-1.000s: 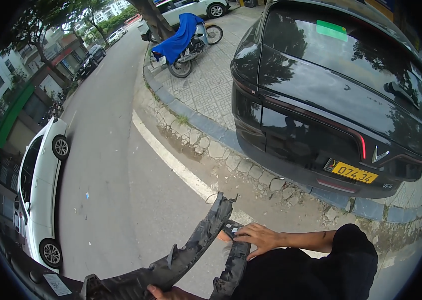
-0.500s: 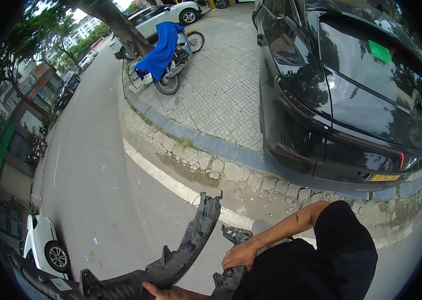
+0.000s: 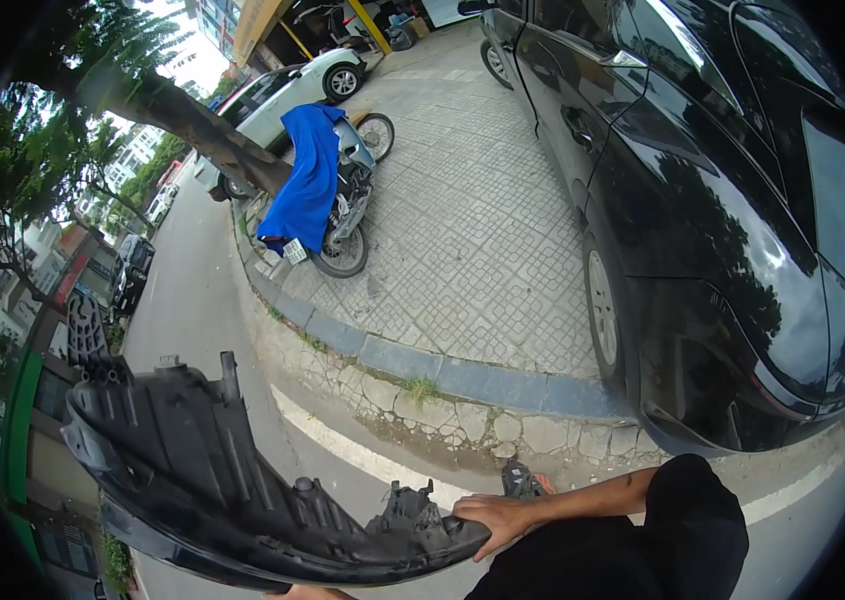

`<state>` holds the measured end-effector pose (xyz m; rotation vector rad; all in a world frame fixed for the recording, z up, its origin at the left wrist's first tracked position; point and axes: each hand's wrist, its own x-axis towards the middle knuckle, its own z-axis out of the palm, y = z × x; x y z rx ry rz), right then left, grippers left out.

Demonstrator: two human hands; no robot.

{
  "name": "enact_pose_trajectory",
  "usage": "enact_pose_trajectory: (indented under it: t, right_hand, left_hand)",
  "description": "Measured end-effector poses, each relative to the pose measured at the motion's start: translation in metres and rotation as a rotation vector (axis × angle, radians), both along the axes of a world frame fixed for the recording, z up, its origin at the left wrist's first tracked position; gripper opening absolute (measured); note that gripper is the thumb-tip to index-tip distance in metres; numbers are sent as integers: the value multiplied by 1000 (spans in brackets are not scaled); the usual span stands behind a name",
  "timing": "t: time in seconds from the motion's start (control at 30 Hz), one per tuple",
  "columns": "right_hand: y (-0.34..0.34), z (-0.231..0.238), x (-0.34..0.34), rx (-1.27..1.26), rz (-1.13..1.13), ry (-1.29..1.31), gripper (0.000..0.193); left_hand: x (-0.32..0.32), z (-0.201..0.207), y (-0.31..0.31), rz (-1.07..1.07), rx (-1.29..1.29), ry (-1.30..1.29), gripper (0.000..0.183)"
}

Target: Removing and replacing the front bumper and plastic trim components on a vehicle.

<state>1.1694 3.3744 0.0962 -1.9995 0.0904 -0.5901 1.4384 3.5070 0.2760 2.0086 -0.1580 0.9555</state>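
A large black plastic car headlight unit (image 3: pixel 233 480) spreads across the lower left, its ribbed back with brackets turned up and a glossy edge along its lower side. My right hand (image 3: pixel 495 515) wraps round its narrow right end, thumb on top. My left hand (image 3: pixel 308 593) shows only in part at the bottom edge, pressed under the unit's lower rim; most of its fingers are hidden. A perforated bracket (image 3: pixel 88 330) sticks up from the unit's far left end.
A black car (image 3: pixel 683 300) is parked on the paved sidewalk at right. A motorbike under a blue cover (image 3: pixel 308 175) stands by a tree trunk (image 3: pixel 203 130). A stone kerb (image 3: pixel 473 385) edges the road. My sandalled foot (image 3: pixel 523 480) shows beyond my right hand.
The headlight unit has risen and turned, now showing its broad back. My right hand has moved slightly right on its end. The view has swung, bringing the black car's side into sight.
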Motion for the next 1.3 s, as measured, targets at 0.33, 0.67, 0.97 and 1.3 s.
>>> enact_pose_trajectory:
  t: [0.33, 0.67, 0.97, 1.3]
  right_hand:
    - [-376, -4, 39, -30, -818, 325, 91]
    - [-628, -24, 65, 204, -1272, 752, 87]
    - [-788, -119, 83, 382, -1431, 1025, 91]
    - [-1072, -93, 88, 1004, -1169, 1282, 99]
  left_hand:
    - [162, -109, -221, 18, 473, 90, 62]
    - [282, -80, -604, -436, 504, 102, 74]
    - [321, -88, -947, -449, 345, -183, 81]
    - [299, 0, -1321, -720, -15, -129, 78]
